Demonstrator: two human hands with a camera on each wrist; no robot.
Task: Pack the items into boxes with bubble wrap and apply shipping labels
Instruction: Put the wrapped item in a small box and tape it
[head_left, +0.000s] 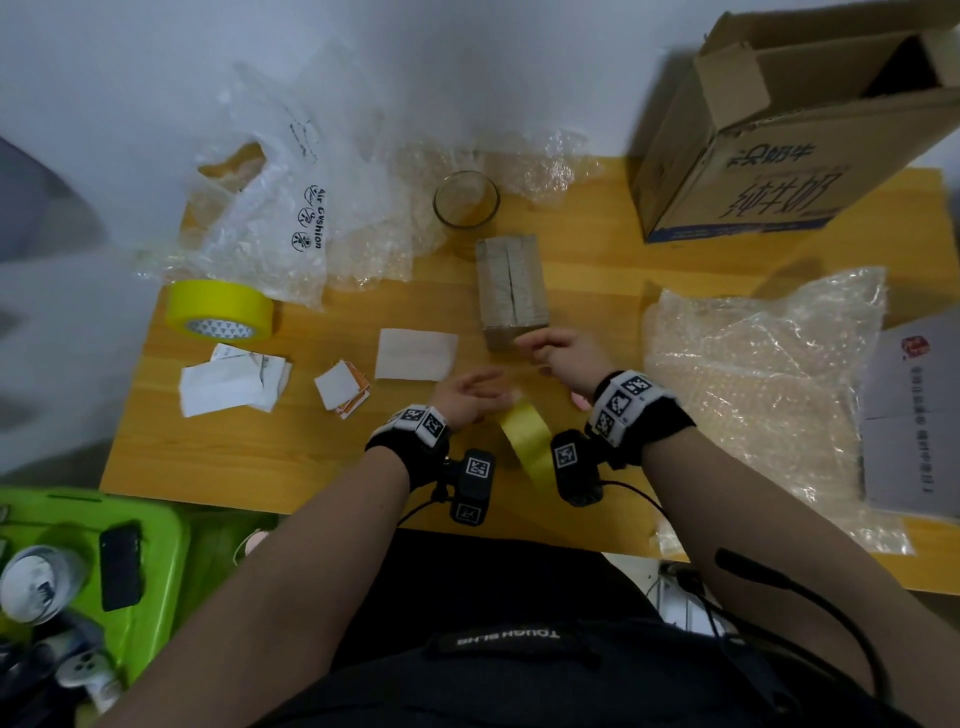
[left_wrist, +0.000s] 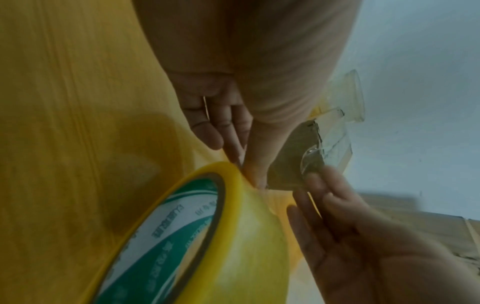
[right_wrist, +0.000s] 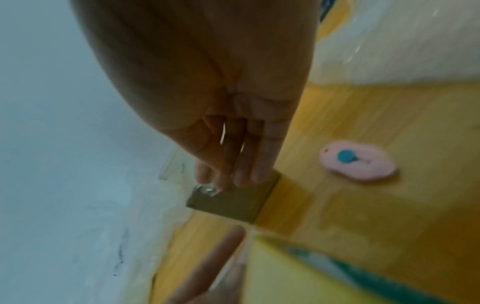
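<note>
Cardboard box (head_left: 511, 291) end, maybe taped.

On the desk (head_left: 270, 457), the right hand (head_left: 566, 353) touches the near end of a small cardboard box (head_left: 511, 291) at mid-desk. The left hand (head_left: 467, 400), fingers loose, rests beside a yellow tape roll (head_left: 527, 439) near the front edge.

Bare table (head_left: 291, 457) lies left of my left hand (head_left: 467, 397); the tape roll (head_left: 527, 441) and, seemingly, a pink cutter (right_wrist: 358, 161) crowd the gap between my wrists.
</note>
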